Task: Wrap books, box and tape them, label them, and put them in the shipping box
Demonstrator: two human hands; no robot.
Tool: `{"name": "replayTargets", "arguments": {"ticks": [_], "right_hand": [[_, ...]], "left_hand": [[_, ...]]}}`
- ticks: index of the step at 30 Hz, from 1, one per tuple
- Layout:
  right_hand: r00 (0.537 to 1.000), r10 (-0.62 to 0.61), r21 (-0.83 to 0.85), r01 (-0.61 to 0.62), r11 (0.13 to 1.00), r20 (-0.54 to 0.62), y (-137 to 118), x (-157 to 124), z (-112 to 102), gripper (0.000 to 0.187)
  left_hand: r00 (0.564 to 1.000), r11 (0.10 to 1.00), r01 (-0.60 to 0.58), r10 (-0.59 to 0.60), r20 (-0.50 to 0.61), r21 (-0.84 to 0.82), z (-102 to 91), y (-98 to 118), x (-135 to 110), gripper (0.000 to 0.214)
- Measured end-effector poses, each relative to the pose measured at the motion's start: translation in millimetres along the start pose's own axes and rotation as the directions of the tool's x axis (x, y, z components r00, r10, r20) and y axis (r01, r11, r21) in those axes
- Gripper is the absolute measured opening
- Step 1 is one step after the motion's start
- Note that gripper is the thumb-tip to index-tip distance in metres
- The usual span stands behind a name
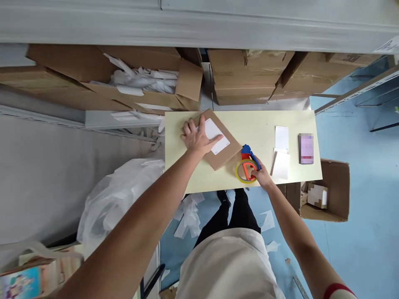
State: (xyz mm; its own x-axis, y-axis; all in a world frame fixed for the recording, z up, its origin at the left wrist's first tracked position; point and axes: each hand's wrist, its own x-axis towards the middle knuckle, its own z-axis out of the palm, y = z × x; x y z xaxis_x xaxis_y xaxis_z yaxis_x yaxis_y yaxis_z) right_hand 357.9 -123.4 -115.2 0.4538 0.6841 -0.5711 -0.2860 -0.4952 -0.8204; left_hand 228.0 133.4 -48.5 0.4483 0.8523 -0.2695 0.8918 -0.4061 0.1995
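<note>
A flat brown cardboard parcel (225, 153) with a white label (215, 133) lies on the pale yellow table (258, 124). My left hand (197, 137) lies flat on the parcel's left part, fingers spread, pressing it down. My right hand (262, 175) is closed on a tape dispenser (247, 165) with a red and blue body and a yellowish roll of tape. The dispenser rests on the table just right of the parcel's near corner.
White label sheets (281, 154) and a phone (306, 148) lie on the table's right part. Open cardboard boxes (131, 77) stand behind the table, another box (330, 191) sits on the blue floor at right. A white plastic bag (115, 199) lies at left. Paper scraps litter the floor.
</note>
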Motion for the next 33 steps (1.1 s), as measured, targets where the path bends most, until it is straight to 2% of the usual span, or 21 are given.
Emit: {"name": "replayTargets", "arguments": {"ticks": [3, 6, 7, 9, 11, 12, 14, 17, 19, 22, 25, 27, 29, 30, 31, 33], "right_hand": [[0.999, -0.041, 0.024, 0.041, 0.999, 0.009, -26, 38, -4, 0.082], [0.988, -0.059, 0.045, 0.053, 0.998, 0.146, -55, 78, -13, 0.074], [0.978, -0.042, 0.043, 0.034, 0.998, 0.206, -63, 88, -15, 0.071], [0.957, -0.009, 0.023, 0.002, 1.0, 0.291, -73, 101, -17, 0.069], [0.949, 0.0, 0.0, -0.001, 1.0, 0.314, -75, 107, -17, 0.07], [0.949, -0.006, -0.009, 0.009, 1.0, 0.314, -75, 108, -16, 0.071], [0.952, -0.023, -0.02, 0.031, 0.999, 0.305, -72, 107, -16, 0.075], [0.959, -0.033, -0.051, 0.05, 0.997, 0.283, -66, 99, -21, 0.079], [0.966, -0.012, -0.102, 0.04, 0.994, 0.257, -55, 82, -29, 0.083], [0.967, 0.041, -0.212, 0.013, 0.977, 0.25, -30, 36, -43, 0.087], [0.94, 0.065, -0.313, 0.046, 0.948, 0.334, -14, -10, -44, 0.086], [0.936, 0.087, -0.467, 0.088, 0.88, 0.341, -19, -24, -29, 0.084], [0.94, 0.098, -0.688, 0.165, 0.707, 0.326, -34, -24, -3, 0.08], [0.929, 0.087, -0.752, 0.235, 0.616, 0.361, -44, -22, 12, 0.075], [0.908, 0.077, -0.779, 0.307, 0.547, 0.412, -54, -20, 26, 0.069], [0.885, 0.021, -0.78, 0.4, 0.482, 0.466, -68, -25, 45, 0.066]], "left_hand": [[0.99, 0.99, 0.141, -0.142, 0.014, 0.012, 4.1, -16, -32, 0.113], [0.99, 0.99, 0.136, -0.134, -0.051, 0.037, 9.7, -27, -55, 0.12], [0.997, 0.997, 0.067, -0.064, -0.053, 0.048, 11.4, -27, -57, 0.119], [0.985, 0.983, -0.171, 0.171, 0.007, 0.06, 13.7, -22, -52, 0.115], [0.923, 0.924, -0.381, 0.377, 0.08, 0.042, 14.8, -13, -43, 0.112], [0.903, 0.905, -0.424, 0.42, 0.09, 0.035, 15.1, -9, -38, 0.112], [0.906, 0.907, -0.42, 0.417, 0.071, 0.037, 15.7, -2, -32, 0.112], [0.918, 0.918, -0.394, 0.391, 0.06, 0.041, 16.1, 1, -32, 0.11], [0.92, 0.92, -0.39, 0.387, 0.066, 0.038, 15.8, 0, -34, 0.109], [0.924, 0.925, -0.379, 0.377, 0.066, 0.022, 15.4, -1, -36, 0.109], [0.924, 0.926, -0.377, 0.377, 0.062, -0.008, 16.0, 0, -36, 0.108], [0.921, 0.922, -0.386, 0.386, 0.048, -0.026, 17.1, 0, -37, 0.108], [0.918, 0.918, -0.394, 0.396, 0.031, -0.04, 18.4, 1, -36, 0.109], [0.916, 0.915, -0.4, 0.401, 0.025, -0.049, 19.0, 1, -35, 0.109], [0.913, 0.912, -0.405, 0.407, 0.021, -0.062, 19.4, 0, -34, 0.109], [0.907, 0.902, -0.416, 0.421, 0.025, -0.116, 18.8, -4, -32, 0.107]]}}
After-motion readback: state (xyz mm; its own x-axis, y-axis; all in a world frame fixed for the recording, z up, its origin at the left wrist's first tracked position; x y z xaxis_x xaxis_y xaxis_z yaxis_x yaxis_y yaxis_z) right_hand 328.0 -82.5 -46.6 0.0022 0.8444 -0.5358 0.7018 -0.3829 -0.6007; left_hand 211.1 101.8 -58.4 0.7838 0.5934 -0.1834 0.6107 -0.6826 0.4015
